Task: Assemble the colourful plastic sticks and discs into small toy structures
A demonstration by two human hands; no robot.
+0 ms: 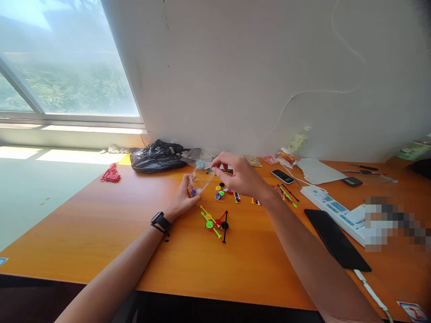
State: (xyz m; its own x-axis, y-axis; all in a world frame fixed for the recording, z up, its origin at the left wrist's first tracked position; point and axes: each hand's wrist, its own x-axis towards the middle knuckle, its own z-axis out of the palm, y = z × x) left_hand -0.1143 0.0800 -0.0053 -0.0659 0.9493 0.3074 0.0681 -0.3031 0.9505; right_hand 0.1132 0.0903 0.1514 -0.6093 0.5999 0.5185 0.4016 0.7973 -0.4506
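My left hand [187, 194], with a black watch on its wrist, is wrapped round a clear plastic bag [203, 180] that has small round pieces at its bottom. The fingers of my right hand [232, 171] are pinched at the bag's upper right edge. Just below the hands lie colourful arrow-shaped spinners: a green one [209, 224], a yellow one [208, 216], a red one and a black one [225, 226], each with a round hub. Small coloured discs [218, 194] are scattered behind them, partly hidden by my right hand and forearm.
A crumpled black plastic bag [155, 157] sits at the back left, with red plastic pieces [110, 173] nearby. On the right are more loose arrows [285, 193], a small black-faced device [283, 176], a white power strip [332, 211] and a black phone [336, 240] with a cable.
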